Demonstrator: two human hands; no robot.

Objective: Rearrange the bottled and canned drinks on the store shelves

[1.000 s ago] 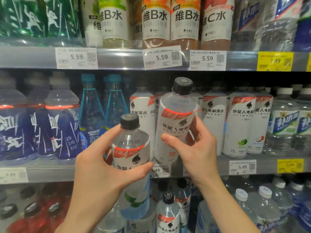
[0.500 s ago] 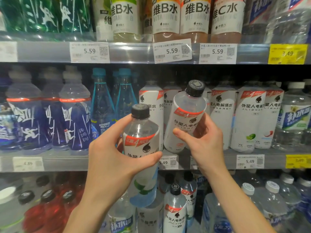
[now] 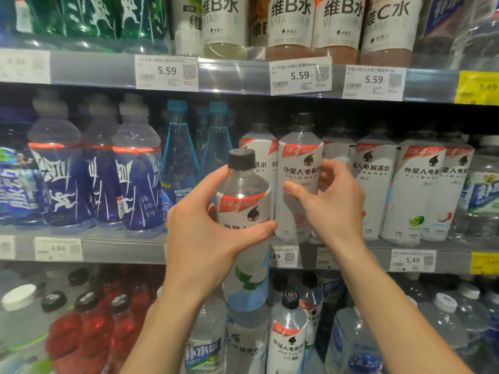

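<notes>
Looking down from the head view: the left hand is wrapped round a white-labelled bottle, thumb across the label, and holds it out in front of the middle shelf, off any surface. The right hand has its thumb and fingers curled round a second bottle, which stands upright at the shelf's front edge, in line with the matching white bottles to its right. By my read that one is as good as placed, while the left-hand bottle has yet to go in. Room is tight: blue sports bottles and teal bottles crowd the left, the upper shelf rail sits close above the caps, and no open slot shows.
</notes>
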